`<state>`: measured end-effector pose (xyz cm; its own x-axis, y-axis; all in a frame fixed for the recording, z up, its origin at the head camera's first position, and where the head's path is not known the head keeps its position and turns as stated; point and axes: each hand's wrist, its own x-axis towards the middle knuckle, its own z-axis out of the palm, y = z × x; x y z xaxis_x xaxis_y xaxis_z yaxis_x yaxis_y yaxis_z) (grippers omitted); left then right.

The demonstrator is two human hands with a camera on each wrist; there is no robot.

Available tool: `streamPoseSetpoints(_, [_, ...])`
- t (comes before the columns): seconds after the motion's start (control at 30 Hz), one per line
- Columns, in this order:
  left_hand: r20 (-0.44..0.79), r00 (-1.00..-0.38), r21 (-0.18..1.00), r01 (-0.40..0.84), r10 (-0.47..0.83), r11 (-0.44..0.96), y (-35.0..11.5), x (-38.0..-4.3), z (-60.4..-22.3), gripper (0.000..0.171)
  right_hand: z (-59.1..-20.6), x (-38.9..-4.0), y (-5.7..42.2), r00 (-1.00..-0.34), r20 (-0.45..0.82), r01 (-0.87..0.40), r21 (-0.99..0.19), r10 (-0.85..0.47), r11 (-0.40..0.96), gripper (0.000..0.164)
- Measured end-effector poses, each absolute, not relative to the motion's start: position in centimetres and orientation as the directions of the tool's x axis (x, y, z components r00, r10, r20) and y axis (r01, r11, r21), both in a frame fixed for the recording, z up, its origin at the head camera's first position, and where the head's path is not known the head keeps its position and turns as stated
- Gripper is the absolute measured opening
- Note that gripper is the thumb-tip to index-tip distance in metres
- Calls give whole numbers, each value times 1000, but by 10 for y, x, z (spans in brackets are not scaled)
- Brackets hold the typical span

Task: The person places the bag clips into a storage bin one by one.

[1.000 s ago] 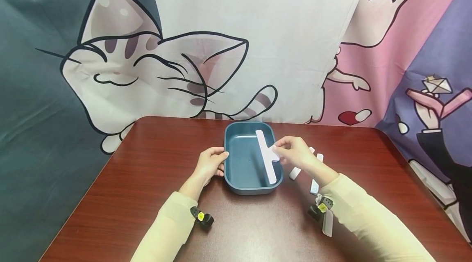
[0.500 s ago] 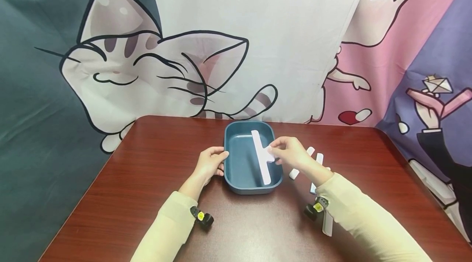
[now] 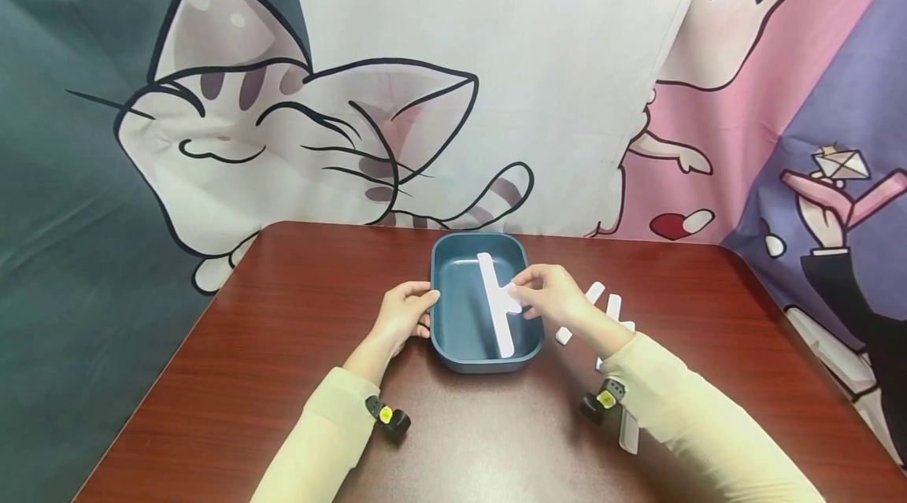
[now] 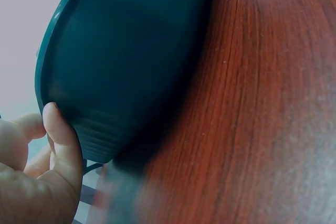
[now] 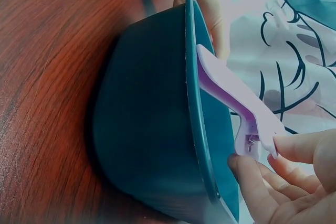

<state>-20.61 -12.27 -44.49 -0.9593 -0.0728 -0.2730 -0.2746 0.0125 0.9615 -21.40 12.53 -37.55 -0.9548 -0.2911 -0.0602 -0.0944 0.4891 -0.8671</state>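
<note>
A blue-green rectangular box (image 3: pixel 457 314) with rounded corners stands on the table. At its left side my left hand (image 3: pixel 401 312) pinches the rim, thumb on top and fingers against the outer wall. My right hand (image 3: pixel 551 294) pinches the short handle of a pale lilac bag clip (image 3: pixel 494 306) between thumb and fingers. The clip's long bar hangs over the box opening, partly below rim level in the right wrist view, where its spring (image 5: pixel 252 140) shows. Whether the bar touches the box floor, I cannot tell.
Several more pale clips lie to the right of the box, among them a white clip (image 3: pixel 595 293) and a grey one (image 3: pixel 628 434), partly covered by my right arm. A reddish-brown table (image 3: pixel 298 377) spans the view. Behind it hangs a cartoon-printed curtain (image 3: pixel 553 94).
My right hand has moved a little left with the bag clip, carrying it from the box's right side towards its middle. My left hand has stayed at the rim.
</note>
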Motion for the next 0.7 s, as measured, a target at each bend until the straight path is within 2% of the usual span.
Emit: streamPoseSetpoints(0.7, [-283, -956, 958, -285, -72, 23, -123, -209, -447, 38, -377, -214, 114, -949, -89, -85, -852, -303, 516, 17])
